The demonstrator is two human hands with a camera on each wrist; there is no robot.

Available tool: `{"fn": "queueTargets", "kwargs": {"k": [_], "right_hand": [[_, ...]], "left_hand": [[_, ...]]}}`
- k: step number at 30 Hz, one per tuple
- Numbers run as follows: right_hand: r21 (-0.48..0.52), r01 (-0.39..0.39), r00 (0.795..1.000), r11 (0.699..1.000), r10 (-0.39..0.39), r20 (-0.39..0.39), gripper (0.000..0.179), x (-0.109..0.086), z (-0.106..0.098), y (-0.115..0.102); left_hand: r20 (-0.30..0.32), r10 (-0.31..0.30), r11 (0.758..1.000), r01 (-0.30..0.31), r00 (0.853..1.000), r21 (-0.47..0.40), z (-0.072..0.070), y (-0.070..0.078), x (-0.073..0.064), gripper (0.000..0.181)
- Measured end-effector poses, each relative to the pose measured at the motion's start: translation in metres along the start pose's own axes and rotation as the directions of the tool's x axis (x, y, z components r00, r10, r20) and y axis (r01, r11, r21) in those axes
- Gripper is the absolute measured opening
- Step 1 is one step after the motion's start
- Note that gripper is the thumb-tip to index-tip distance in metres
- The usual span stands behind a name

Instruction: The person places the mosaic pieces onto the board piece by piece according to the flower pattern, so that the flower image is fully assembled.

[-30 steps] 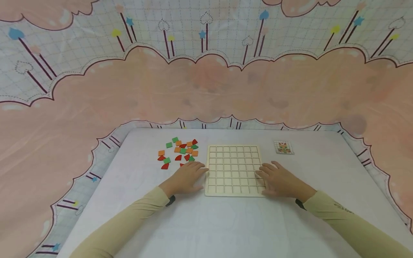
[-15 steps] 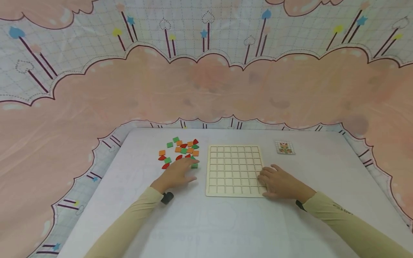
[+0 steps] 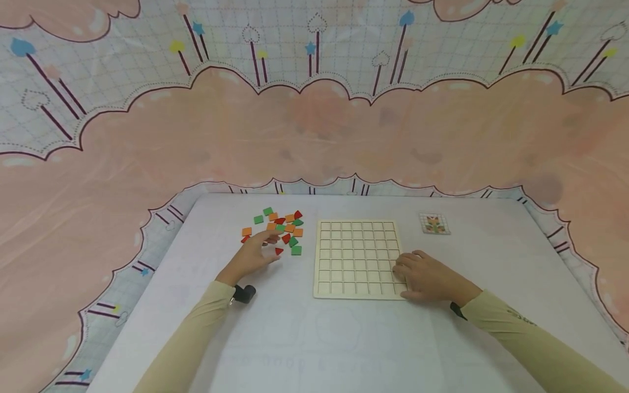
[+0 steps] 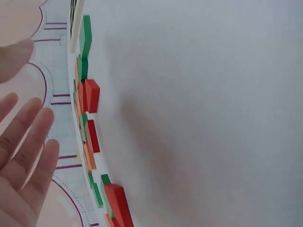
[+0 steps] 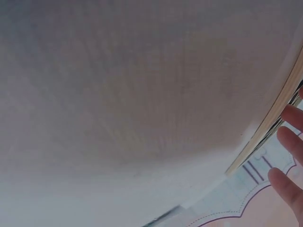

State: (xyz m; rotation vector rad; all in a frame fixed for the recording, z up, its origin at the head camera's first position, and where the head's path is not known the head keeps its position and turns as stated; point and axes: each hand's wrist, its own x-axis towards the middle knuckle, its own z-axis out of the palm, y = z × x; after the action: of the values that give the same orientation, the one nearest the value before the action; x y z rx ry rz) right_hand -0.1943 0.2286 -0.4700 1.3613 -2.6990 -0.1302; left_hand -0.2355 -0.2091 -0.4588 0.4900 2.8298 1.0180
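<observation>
My left hand [image 3: 251, 255] hovers over the near side of a loose spread of flat coloured pieces, fingers spread and holding nothing. Red pieces [image 4: 93, 97], a green square [image 3: 296, 250] and orange squares [image 3: 297, 232] lie around its fingertips. In the left wrist view its fingers [image 4: 40, 124] are apart from the pieces. A pale wooden grid board [image 3: 354, 259] lies flat to the right of them. My right hand [image 3: 425, 275] rests on the board's right edge, with fingertips over the outer squares and thumb at the near corner.
A small card [image 3: 434, 224] with a flower-like pattern on a grid lies behind the right hand. The white table [image 3: 314, 344] ends at the back against a pink and white patterned cloth [image 3: 314, 136].
My left hand has left the board's left edge and moved left over the coloured pieces, uncovering the green square. The right hand has stayed at the board's right edge.
</observation>
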Motion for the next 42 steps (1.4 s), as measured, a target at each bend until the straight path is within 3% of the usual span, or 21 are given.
{"fn": "queueTargets", "kwargs": {"k": [15,23,35,42], "right_hand": [[-0.004,0.003,0.999,1.000,-0.003,-0.039,0.052,-0.003,0.002,-0.001],[0.011,0.011,0.999,1.000,-0.011,-0.040,0.053,-0.002,0.005,0.001],[0.037,-0.053,0.999,0.998,0.054,-0.007,0.055,-0.001,0.004,0.003],[0.045,-0.051,0.999,0.998,0.052,-0.009,0.068,-0.003,0.005,0.003]], "left_hand": [[0.063,-0.082,0.996,0.084,0.995,-0.030,0.010,-0.006,0.007,0.053],[0.065,-0.034,0.999,0.032,0.997,0.028,0.015,-0.009,0.008,0.051],[0.063,-0.027,0.997,0.022,0.998,0.079,0.014,-0.007,0.011,0.050],[0.062,-0.018,0.996,0.012,0.998,0.089,0.014,-0.007,0.012,0.050]]}}
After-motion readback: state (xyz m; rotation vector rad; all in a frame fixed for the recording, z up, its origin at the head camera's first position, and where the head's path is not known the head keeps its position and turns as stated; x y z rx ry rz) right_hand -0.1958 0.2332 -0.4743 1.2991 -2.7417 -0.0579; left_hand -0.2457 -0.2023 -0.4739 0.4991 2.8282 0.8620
